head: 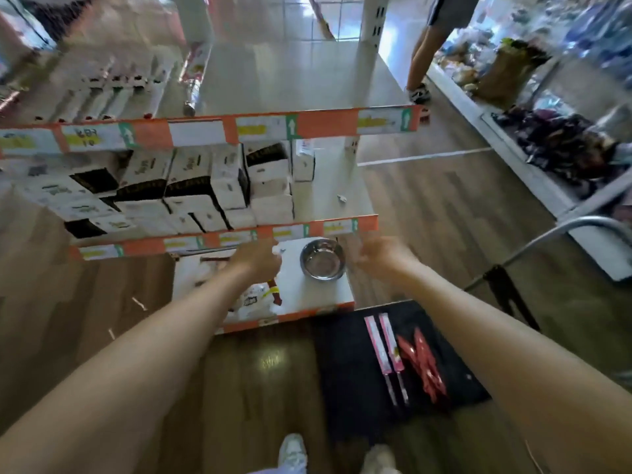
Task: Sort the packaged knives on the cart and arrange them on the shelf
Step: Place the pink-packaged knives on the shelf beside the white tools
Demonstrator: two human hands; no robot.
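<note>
I can read almost nothing here. The shelf-edge price tag (89,137) in front of me carries handwritten digits, upside down and blurred. White arrows (291,125) mark green tabs. The print on the boxes (191,186) is illegible.

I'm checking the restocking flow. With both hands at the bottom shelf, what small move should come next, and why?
Probably bring the right hand back to the cart for the two pink packaged knives. Both it and the left hand look empty beside the steel bowl, while pink and red packs lie unshelved on the cart.
</note>
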